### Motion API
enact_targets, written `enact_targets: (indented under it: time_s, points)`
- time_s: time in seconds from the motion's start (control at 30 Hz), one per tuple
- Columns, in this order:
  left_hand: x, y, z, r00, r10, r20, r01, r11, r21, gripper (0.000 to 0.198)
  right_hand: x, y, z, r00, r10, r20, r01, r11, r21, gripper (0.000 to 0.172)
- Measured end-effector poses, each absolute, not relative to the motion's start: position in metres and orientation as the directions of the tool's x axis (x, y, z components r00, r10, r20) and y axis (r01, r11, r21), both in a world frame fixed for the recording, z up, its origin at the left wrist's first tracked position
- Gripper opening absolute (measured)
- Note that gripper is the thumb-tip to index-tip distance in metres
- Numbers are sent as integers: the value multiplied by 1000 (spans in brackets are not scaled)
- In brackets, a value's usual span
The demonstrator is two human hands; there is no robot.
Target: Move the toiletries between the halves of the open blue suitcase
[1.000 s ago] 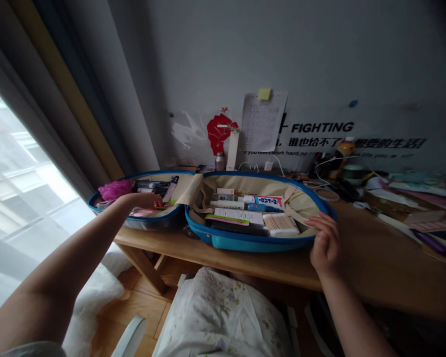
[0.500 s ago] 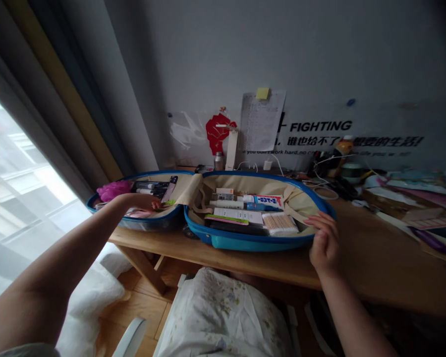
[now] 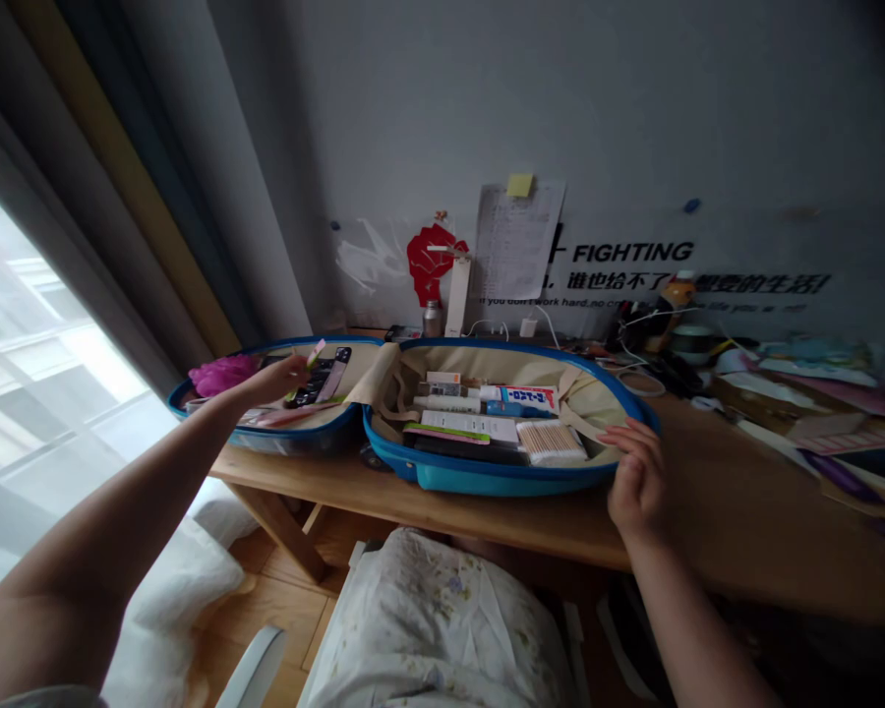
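An opened blue suitcase point(image 3: 487, 482) with beige lining lies across the desk. Above its left half, my left hand point(image 3: 286, 376) is closed on a small slim pink-and-green item point(image 3: 316, 352), its exact kind too small to make out. Below that hand are dark slim items and a phone-like case point(image 3: 337, 372), with a pink bath puff point(image 3: 222, 376) at the far left. My right hand point(image 3: 638, 477) grips the rim of the right half, fingers over the edge. Nearest to it is a pack of cotton swabs point(image 3: 552, 442); beside that are a toothpaste box point(image 3: 529, 395) and a white box point(image 3: 466, 425).
The wooden desk point(image 3: 708, 492) runs along the wall, with papers and a purple item point(image 3: 845, 475) piled at right. A metal bottle point(image 3: 432, 320) and a white charger point(image 3: 529, 325) stand behind the suitcase. Curtains and a window are at left.
My left hand has risen from inside the left half, moving slightly left and up with the slim pink-and-green item. My right hand stays at the rim.
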State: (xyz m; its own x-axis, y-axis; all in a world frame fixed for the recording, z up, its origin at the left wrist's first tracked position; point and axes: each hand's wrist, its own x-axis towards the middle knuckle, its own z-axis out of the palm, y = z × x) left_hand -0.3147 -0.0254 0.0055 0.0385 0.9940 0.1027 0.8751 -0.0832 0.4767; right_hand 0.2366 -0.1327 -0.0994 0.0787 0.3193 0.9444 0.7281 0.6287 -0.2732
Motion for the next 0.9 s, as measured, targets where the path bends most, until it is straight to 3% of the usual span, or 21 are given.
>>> enact_targets:
  time_s: [0.13,0.23,0.4,0.63,0.9]
  points:
    - [-279,-28,26,117,965,233,851,-218,478,59,236,-133,-99,46,293,955,734,638,-232,39]
    - [-234,-39,40,395,862,317,775,-498,390,60,236,-133,-99,44,281,959,731,645,-222,38]
    - [-160,-54,38,740,651,171,607,-755,248,47,237,-133,-100,62,303,951,711,655,-255,39]
    - [-113,-42,-1,776,631,-7,625,-768,142,28,236,-134,-99,42,283,958,721,655,-226,36]
    - [-107,-33,-13,748,657,-94,663,-736,134,32,236,-134,-100,54,287,956,718,654,-237,37]
